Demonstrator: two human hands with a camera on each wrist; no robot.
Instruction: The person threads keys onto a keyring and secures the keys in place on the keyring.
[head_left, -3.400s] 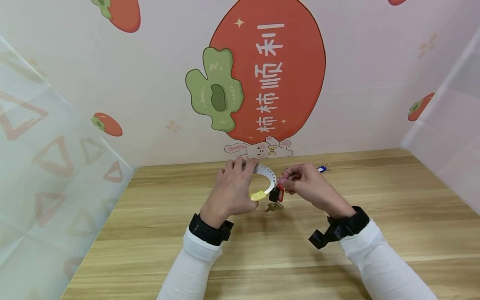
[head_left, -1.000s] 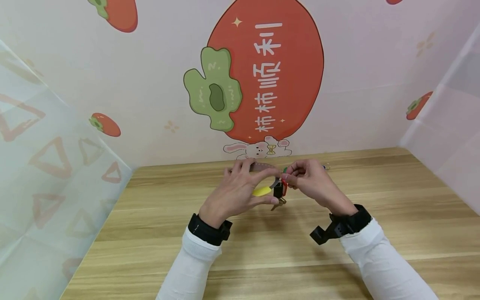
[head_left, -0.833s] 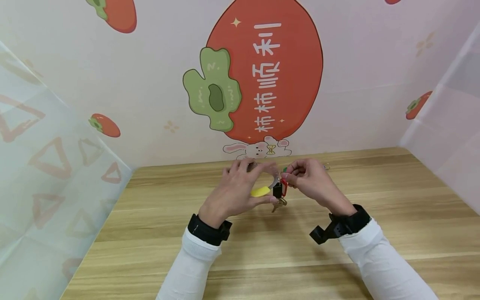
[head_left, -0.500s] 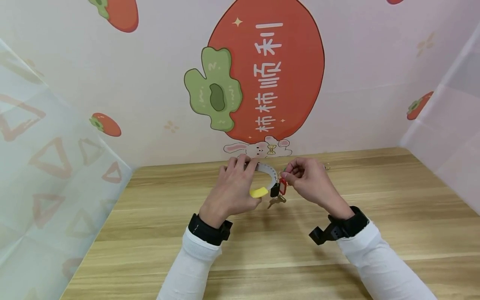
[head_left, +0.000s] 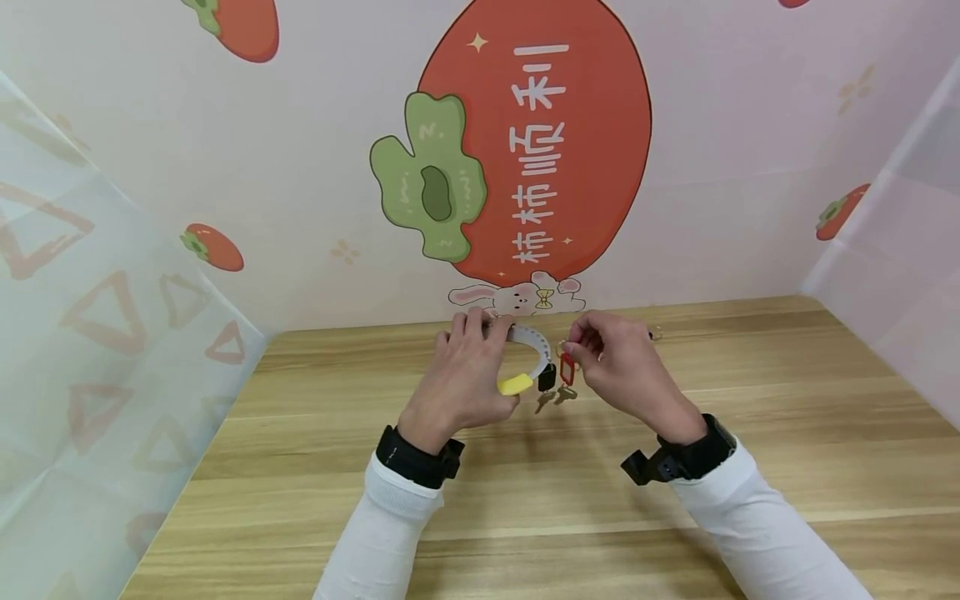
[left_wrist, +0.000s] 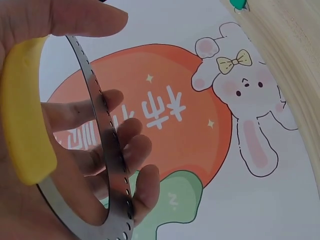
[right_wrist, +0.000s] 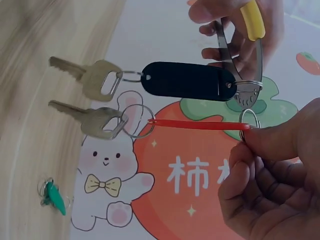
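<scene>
My left hand (head_left: 457,379) holds a large flat metal key hoop (head_left: 537,340) with small holes along its edge and a yellow grip (head_left: 515,384). In the left wrist view the yellow grip lies against the palm. A black key tag (right_wrist: 190,81) hangs from the hoop by a small ring, with a brass key (right_wrist: 100,80) on its end. My right hand (head_left: 622,362) pinches the split ring (right_wrist: 248,122) of a red key tag (right_wrist: 197,124). Another key (right_wrist: 100,122) dangles from that tag. In the head view the red tag hangs just right of the black one, apart from it.
A green tagged key set (right_wrist: 54,197) lies on the wooden table (head_left: 480,533). Behind the right hand, a small ring with a dark bit (head_left: 656,334) shows near the back edge. A printed backdrop (head_left: 315,167) rises behind the table.
The red tag, earlier overlapping the black tag by the hoop, now hangs apart to its right, its key separate too. The left fingers, briefly reaching toward the tags, have drawn back to the hoop.
</scene>
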